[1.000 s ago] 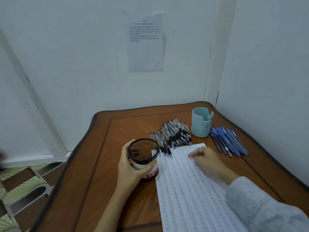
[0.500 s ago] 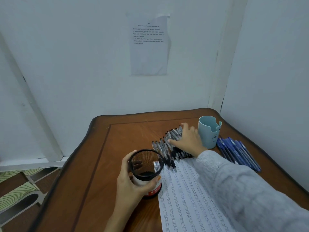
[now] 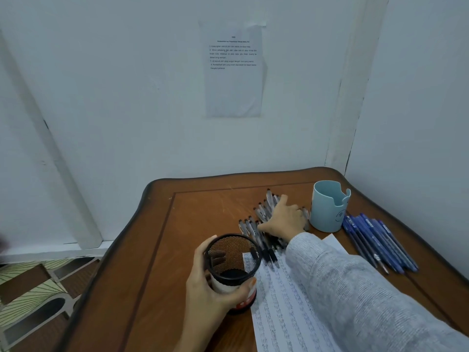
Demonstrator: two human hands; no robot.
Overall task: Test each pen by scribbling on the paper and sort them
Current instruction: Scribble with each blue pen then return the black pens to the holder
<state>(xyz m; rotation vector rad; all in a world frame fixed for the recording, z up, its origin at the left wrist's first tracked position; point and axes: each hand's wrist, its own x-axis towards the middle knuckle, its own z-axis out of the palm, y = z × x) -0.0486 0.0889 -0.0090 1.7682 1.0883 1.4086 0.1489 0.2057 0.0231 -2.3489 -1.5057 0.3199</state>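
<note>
Pens [image 3: 264, 224] are lying in a loose grey-black heap right of centre in the frame, and I am watching the right hand [image 3: 285, 221] spreading flat over them, fingers open, gripping nothing yet. Light, stiff and slick, they are probably going to roll; pinching one mid-barrel looks safest. The left hand [image 3: 210, 285] is wrapping around the black mesh pen holder [image 3: 232, 265] beside the scribbled paper [image 3: 281, 308].
</note>
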